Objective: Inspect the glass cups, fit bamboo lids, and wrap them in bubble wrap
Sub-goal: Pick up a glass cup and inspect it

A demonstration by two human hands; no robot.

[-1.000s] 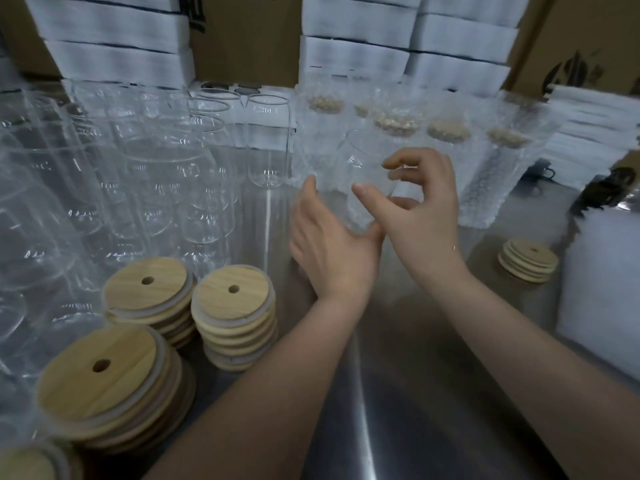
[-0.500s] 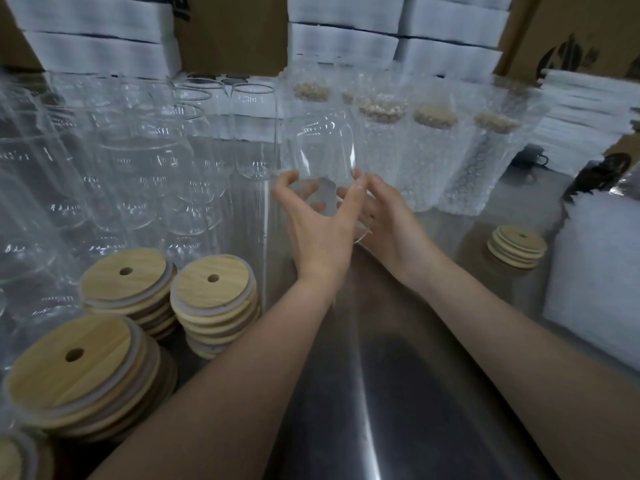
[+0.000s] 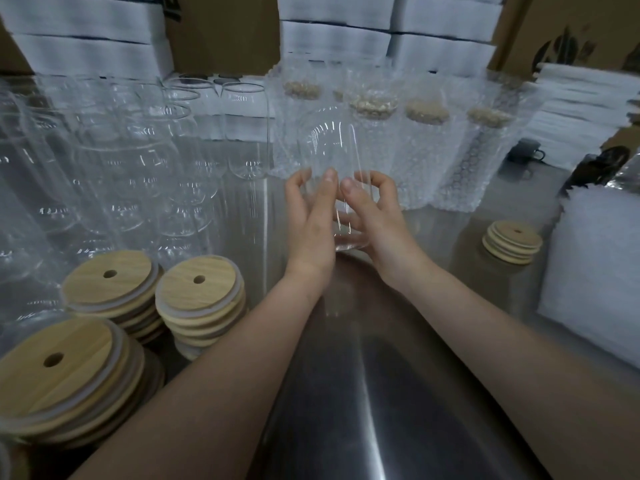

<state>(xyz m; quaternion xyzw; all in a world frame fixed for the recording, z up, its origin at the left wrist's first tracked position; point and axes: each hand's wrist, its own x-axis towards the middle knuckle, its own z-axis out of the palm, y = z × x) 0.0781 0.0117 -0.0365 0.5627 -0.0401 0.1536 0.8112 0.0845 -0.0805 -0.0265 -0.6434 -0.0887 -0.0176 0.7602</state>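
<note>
Glass cup (image 3: 329,150), left hand (image 3: 311,223) and right hand (image 3: 381,223) fingers (image 3: 328,183) curled round bottom (wrapped cups (image 3: 422,161) behind)

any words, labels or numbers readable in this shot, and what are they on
No text can be read.
Dark printed logo on the right cardboard box: no legible letters.
Black print on the middle cardboard box: only partly in view, unreadable.
Faint marks on the glass cups: too blurred to read.

A clear glass cup (image 3: 332,147) is held above the bench, tilted, with its mouth away and its base nearest, gripped low between the left hand (image 3: 311,220) and right hand (image 3: 381,220). Round bamboo lids with straw holes (image 3: 197,289) sit stacked at the left, beside bare glass cups (image 3: 156,161). Bubble-wrapped lidded cups (image 3: 426,161) stand upright behind.
</note>
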